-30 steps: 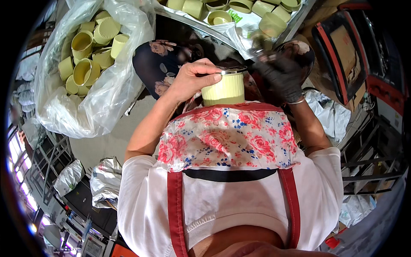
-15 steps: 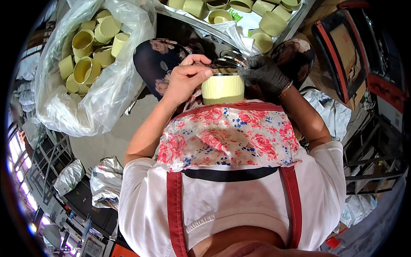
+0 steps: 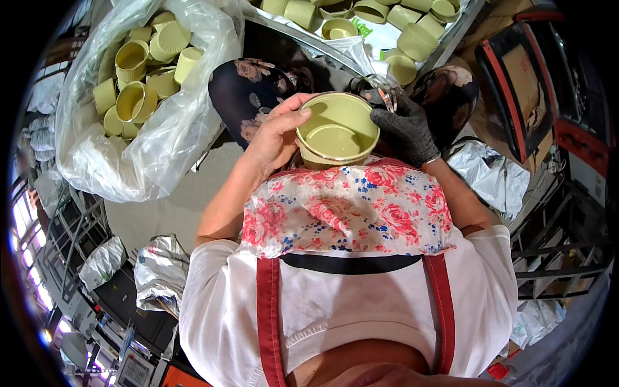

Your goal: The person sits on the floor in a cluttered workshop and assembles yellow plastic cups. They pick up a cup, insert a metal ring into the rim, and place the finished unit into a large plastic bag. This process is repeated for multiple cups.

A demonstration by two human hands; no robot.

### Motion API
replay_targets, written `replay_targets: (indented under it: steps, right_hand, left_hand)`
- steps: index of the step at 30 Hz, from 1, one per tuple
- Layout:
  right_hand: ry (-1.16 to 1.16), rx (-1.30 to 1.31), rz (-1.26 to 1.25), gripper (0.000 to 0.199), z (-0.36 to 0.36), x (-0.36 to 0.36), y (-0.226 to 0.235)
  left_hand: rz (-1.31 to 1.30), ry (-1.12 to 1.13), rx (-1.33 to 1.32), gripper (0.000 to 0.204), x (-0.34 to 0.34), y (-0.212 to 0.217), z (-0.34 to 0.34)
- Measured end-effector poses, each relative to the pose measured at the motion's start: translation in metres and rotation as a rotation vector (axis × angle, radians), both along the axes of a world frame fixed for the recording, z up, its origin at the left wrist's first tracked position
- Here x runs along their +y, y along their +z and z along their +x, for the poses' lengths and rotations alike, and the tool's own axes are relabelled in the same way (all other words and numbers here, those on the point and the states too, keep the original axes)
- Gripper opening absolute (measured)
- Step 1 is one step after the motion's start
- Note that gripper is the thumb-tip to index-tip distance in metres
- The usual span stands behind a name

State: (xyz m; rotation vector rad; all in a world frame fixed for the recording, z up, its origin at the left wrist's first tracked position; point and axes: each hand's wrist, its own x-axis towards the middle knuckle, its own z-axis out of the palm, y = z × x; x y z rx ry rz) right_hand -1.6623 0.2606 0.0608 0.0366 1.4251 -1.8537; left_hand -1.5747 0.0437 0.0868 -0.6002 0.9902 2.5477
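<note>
Nearest me is my floral apron bib point(image 3: 348, 209). Just past it, my bare left hand point(image 3: 274, 138) grips the rim of a pale green cup point(image 3: 336, 132), mouth up, while my gloved right hand point(image 3: 403, 129) clasps its right side, a small metal tool point(image 3: 380, 93) at the fingertips. Far left, a clear bag point(image 3: 148, 97) holds many such cups; the far tray point(image 3: 387, 32) holds more. I'd judge plenty remain.
</note>
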Motion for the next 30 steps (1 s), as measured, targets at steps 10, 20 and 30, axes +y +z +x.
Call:
replay_targets:
  steps: [10,20,30]
  right_hand:
    - [0.437,0.498,0.284,0.024,-0.006,-0.014,0.011]
    - [0.632,1.55,0.097,0.012,-0.031,-0.062,0.034]
    - [-0.013,1.2,0.537,0.02,-0.192,-0.101,-0.073]
  left_hand:
    - [-0.074,0.04,-0.119,0.006,0.007,0.017,0.007]
    - [-0.023,0.109,-0.07,0.011,-0.016,0.027,0.008]
    - [-1.246,1.556,0.107,0.035,-0.187,0.088,0.049]
